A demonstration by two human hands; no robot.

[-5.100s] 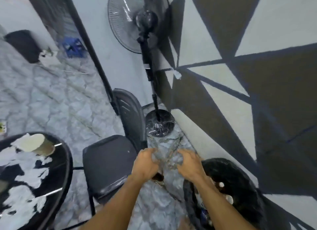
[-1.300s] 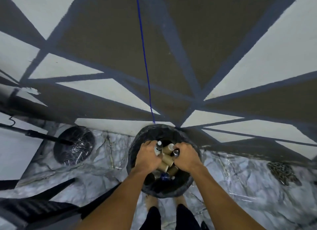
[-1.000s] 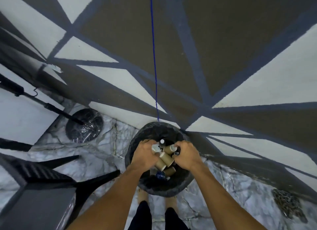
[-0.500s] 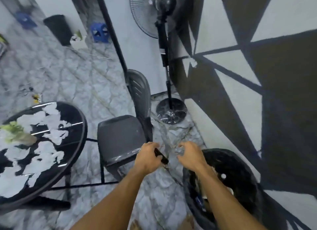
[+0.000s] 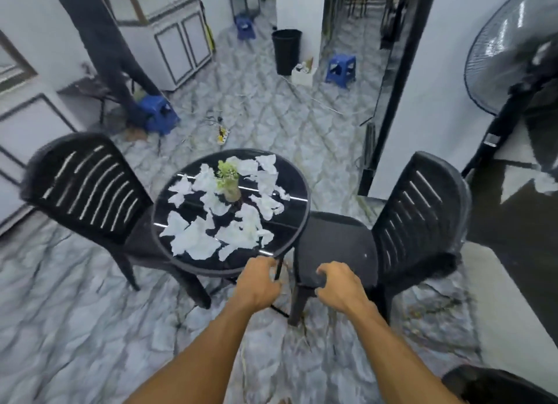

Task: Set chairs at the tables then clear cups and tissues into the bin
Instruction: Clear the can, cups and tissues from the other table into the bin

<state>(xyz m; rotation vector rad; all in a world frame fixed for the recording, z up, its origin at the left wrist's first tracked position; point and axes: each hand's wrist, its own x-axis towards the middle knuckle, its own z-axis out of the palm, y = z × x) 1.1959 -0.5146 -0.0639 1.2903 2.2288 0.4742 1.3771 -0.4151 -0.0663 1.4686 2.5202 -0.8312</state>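
Your view is evenly, softly lit. Glare streaks the table; edges bend and smear, probably motion blur.

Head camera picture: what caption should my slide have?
Left hand and right hand near a round black table covered in crumpled white tissues.

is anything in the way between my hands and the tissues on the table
Nothing visible blocks them. The left hand and right hand hang just short of the table, and the nearest tissues lie just past its near rim. Only the plant vase stands among the farther ones.
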